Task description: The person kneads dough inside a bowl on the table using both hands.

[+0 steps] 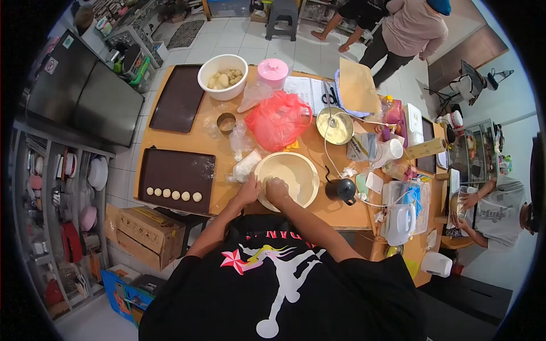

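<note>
From where I stand, nothing printed reads clearly: the red letters on the person's black shirt run upside down and half folded, the open notebook carries writing too small to make out, and so do the stickers on the fridge. The cream bowl sits by the near edge of the surface, a strip of wood showing between it and the dark tray with its six dough balls. On the bowl's other side, a dark pitcher stands just apart. The right hand is down inside the bowl, fingers curled; I can't tell if they're closed on anything. The left hand is at the bowl's left rim, near a white packet; whether its fingers grip, I can't tell.
</note>
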The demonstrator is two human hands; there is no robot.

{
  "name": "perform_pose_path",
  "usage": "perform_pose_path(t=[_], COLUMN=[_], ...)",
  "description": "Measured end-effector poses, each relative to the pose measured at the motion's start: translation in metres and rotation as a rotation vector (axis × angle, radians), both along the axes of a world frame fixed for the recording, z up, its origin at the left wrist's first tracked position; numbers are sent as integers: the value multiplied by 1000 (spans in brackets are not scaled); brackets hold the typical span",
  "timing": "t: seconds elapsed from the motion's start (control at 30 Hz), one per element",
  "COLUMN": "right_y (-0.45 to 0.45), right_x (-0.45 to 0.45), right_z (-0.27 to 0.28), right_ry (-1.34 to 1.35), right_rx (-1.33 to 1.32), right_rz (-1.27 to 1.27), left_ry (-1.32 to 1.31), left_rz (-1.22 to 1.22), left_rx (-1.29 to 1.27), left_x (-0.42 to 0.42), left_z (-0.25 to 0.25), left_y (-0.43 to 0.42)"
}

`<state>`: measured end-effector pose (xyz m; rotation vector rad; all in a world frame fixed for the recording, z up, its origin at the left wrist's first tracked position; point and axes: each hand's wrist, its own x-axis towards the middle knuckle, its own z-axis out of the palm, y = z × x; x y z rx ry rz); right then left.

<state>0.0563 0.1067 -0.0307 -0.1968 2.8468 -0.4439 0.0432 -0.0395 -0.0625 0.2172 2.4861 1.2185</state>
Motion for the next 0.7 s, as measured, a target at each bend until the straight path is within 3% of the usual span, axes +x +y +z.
perform_pose_path(t=[0.1, 0.2, 0.33, 0.47, 0.57, 0.7], right_y=[-1, 12, 53, 66, 67, 62], right_x=[-25, -36, -34, -27, -27, -28], right_z=[0, -11, -7, 13, -7, -34], right_ry=[-193, -274, -1035, -766, -109, -171], right_rx=[-18, -45, -1402, -912, -364, -351], right_rz=[-283, -240, -616, -555, -399, -124], left_ry=[-13, -10, -72, -113, 1, -40], left_rz=[-31, -41, -33, -58, -58, -46], left_rx=[-19, -13, 11, -33, -14, -6], left_x=[-3, -2, -3, -6, -5, -6], left_z=[1, 4, 6, 9, -1, 14], left_y=[-1, -2, 0, -1, -2, 1])
